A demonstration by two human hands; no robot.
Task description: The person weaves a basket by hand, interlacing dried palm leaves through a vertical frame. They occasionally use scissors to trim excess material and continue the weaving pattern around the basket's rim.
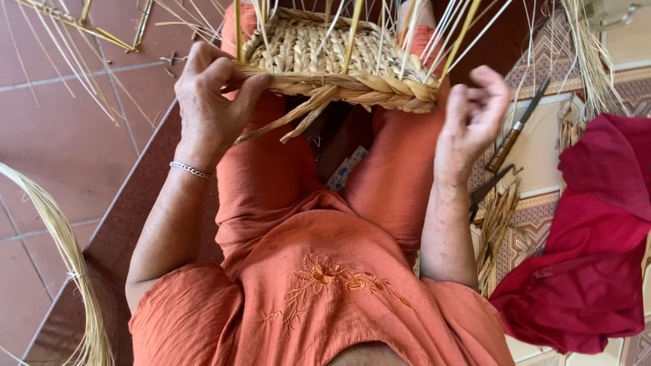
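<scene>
While resting on the lap in orange cloth, half-woven straw basket with upright pale stakes (332,57): pinched at its braided rim by left hand (210,102), fingers closed. Right hand (471,118) loosely open beside the rim, holding nothing visible. Brown-handled knife (512,135) nearby on patterned floor.

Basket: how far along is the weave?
Done: several braided rows form the woven basket wall on the lap. In hand: the left hand pinches the thick rim braid, and the right hand is open beside its other end. Left: upright stakes rise unwoven, and loose strand ends hang untrimmed.
</scene>
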